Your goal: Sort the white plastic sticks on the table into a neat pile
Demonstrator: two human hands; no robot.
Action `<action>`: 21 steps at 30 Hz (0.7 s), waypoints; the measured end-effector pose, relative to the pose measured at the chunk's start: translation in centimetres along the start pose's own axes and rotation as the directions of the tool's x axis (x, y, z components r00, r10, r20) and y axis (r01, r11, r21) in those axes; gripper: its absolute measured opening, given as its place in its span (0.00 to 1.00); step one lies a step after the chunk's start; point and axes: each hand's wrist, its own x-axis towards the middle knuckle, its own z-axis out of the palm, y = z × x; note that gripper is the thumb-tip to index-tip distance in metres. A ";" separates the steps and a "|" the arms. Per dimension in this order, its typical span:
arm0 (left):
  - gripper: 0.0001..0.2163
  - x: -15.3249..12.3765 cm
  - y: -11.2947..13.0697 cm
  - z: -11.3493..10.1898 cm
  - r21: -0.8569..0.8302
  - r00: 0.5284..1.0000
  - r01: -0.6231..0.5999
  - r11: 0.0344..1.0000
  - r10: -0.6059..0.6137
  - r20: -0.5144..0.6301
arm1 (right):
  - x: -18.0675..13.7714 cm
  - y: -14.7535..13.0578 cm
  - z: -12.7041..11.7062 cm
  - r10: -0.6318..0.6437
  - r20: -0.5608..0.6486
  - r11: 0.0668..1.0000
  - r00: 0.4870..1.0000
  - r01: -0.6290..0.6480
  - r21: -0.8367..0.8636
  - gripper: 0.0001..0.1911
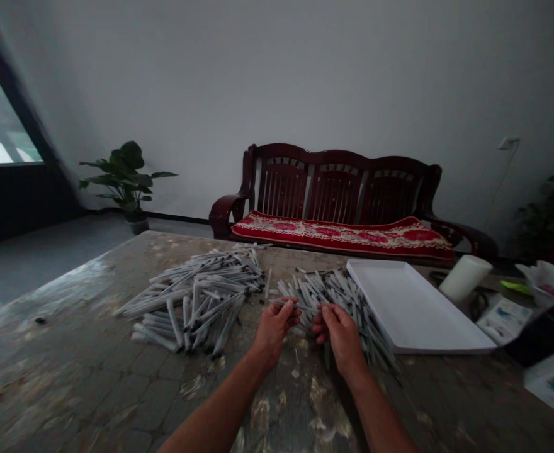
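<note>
The table [116, 384] spreads under everything, its top patterned and patchy, reaching toward a dark wooden bench [338, 189] against the wall. On the right of the table lies a shallow white tray [413, 308], its left side next to the nearer of two heaps.

The left heap [201, 283] is the wider one: slim pale pens with dark ends, lying at many angles, off to the left of the left hand and reaching farther back. The right heap [347, 292] sits between the hands and the tray, mostly beyond the right hand, many of its pens slanting from far left to near right. So the left hand is nearer the left heap, and the right hand nearer the right heap and the tray.

The left hand [274, 324] and the right hand [340, 330] face each other over the near edge of the right heap, fingers curled in. Between them is the held pen [308, 308] — its long axis running sideways, nearly level across the view, from one set of fingertips to the other. Both hands appear to pinch it, one toward each end; which end is which is too dim to tell. A single loose pen [268, 283] lies just beyond the left hand — pointing away, roughly crosswise to the held one.
</note>
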 end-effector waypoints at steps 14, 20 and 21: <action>0.24 0.5 -0.3 0.0 -0.009 0.998 0.005 1.000 -0.006 -0.060 | 0.1 -0.1 -0.6 -0.228 0.044 0.873 0.973 0.225 -0.432 0.18; 0.22 0.8 0.1 -0.1 0.048 0.989 0.018 0.999 -0.011 -0.146 | 0.0 0.0 0.1 -0.229 0.083 0.891 0.970 0.243 -0.383 0.11; 0.22 0.8 0.2 -0.1 0.059 0.987 0.019 0.998 -0.010 -0.158 | 0.1 0.0 0.1 -0.217 0.079 0.907 0.973 0.230 -0.351 0.10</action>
